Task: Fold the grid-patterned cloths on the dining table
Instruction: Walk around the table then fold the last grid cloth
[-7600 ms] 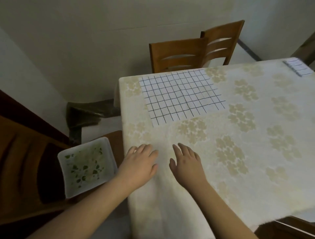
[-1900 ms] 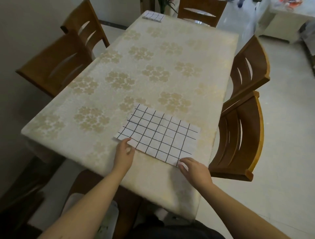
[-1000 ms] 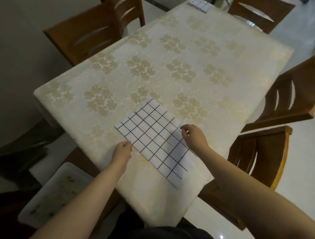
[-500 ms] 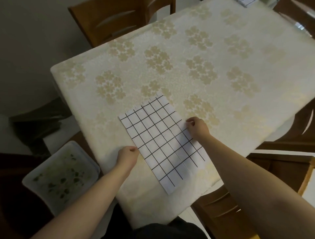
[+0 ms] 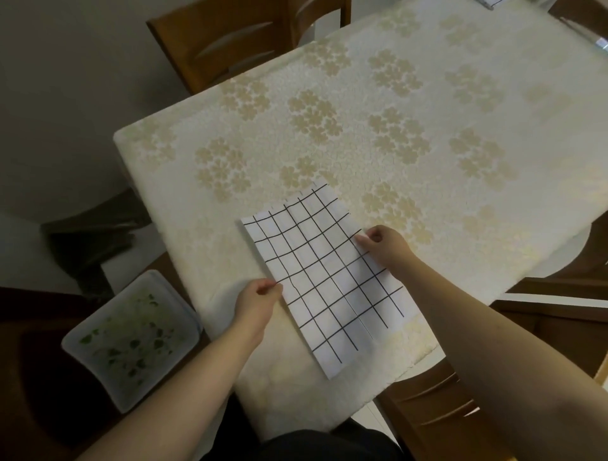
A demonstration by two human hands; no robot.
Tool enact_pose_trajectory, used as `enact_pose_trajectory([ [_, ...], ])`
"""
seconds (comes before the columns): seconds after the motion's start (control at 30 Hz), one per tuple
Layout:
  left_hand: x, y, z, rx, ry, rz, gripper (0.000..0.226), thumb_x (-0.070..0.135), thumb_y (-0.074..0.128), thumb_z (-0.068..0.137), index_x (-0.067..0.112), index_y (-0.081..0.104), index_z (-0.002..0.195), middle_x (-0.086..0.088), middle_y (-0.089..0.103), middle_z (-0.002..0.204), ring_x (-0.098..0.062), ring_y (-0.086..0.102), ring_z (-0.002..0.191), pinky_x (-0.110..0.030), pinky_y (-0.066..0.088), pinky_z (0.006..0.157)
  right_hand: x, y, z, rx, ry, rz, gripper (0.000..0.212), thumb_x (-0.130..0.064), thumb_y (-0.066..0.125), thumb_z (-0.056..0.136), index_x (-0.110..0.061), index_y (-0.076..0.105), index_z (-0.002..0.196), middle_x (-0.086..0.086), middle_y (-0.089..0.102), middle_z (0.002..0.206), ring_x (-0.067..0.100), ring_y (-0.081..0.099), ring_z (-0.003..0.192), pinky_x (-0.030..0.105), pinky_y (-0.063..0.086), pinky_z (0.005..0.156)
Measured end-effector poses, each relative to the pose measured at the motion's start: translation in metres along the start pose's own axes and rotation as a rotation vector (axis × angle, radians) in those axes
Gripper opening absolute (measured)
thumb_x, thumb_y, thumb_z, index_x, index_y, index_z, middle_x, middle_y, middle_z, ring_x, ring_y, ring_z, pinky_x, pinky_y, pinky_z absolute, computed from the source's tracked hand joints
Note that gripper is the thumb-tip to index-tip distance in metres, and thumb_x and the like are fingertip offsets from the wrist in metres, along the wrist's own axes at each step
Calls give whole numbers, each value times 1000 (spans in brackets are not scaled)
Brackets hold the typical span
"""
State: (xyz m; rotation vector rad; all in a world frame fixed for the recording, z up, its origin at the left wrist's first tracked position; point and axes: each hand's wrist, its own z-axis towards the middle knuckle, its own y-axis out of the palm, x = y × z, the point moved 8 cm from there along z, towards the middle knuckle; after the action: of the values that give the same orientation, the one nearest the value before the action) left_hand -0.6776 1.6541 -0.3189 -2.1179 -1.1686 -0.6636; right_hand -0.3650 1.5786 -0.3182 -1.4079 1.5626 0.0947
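My left hand (image 5: 256, 302) pinches the left long edge of the grid-patterned cloth (image 5: 325, 273), with the thumb and the fingertips closed on the fabric about halfway along this edge. My right hand (image 5: 385, 245) does the same on the opposite long edge, the fingers curled and nipping the border of the cloth. Between my two hands the cloth is a white rectangle with black grid lines; it lies turned at an angle near the corner of the bench (image 5: 427, 138) that is closest to me, and its near end reaches almost to the edge of the bench. The cloth looks slightly wavy near my left hand, and a straight crease line runs along its length. The bench is covered with a cream tablecloth that has pale golden flower clusters. At the far end of the bench, at the top border of the view, I see a small piece of a second grid cloth (image 5: 490, 2). Down on my left side, lower than the bench, there is a translucent plastic container (image 5: 131, 339) with green leaf marks. Wooden chairs stand around: one chair (image 5: 230, 42) at the far left side and another chair (image 5: 437, 404) at the right corner near me.
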Motion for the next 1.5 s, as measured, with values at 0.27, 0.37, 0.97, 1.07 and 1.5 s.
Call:
enact_pose_trajectory([
  [0.27, 0, 7, -4, -89, 10, -46, 42, 15, 68, 89, 20, 47, 126, 0, 61, 108, -14, 56, 103, -29, 41, 88, 5, -5, -22, 5, -10, 301, 39, -32, 63, 91, -27, 53, 128, 0, 63, 84, 9, 52, 60, 23, 42, 54],
  [0.37, 1, 1, -5, -79, 27, -67, 45, 16, 68, 89, 26, 46, 127, -1, 64, 109, -19, 59, 106, -31, 43, 90, 8, -13, -33, 59, -46, 350, 35, -28, 62, 93, -27, 56, 127, -3, 63, 77, 8, 49, 55, 21, 42, 52],
  [0.97, 81, -61, -23, -188, 649, 409, 33, 24, 78, 80, 28, 68, 111, 7, 64, 93, -2, 59, 89, -3, 41, 72, -29, -9, -133, 278, -276, 107, 17, -26, 76, 82, -25, 73, 98, -21, 62, 80, -1, 57, 76, 5, 37, 66],
  [1.07, 86, -71, -32, -153, 756, 496, 30, 24, 78, 80, 26, 70, 109, 5, 61, 90, -4, 57, 83, -1, 38, 69, -39, -7, -155, 374, -290, 77, 17, -28, 75, 82, -23, 73, 97, -17, 67, 89, 2, 60, 86, 7, 39, 71],
  [1.5, 119, -98, -49, -258, 1051, 667, 16, 35, 60, 93, 24, 68, 101, 9, 53, 105, -11, 54, 101, -28, 45, 88, -64, 2, -233, 558, -303, -111, 9, -27, 77, 79, -25, 69, 81, -7, 59, 115, 9, 45, 111, 31, 33, 94],
])
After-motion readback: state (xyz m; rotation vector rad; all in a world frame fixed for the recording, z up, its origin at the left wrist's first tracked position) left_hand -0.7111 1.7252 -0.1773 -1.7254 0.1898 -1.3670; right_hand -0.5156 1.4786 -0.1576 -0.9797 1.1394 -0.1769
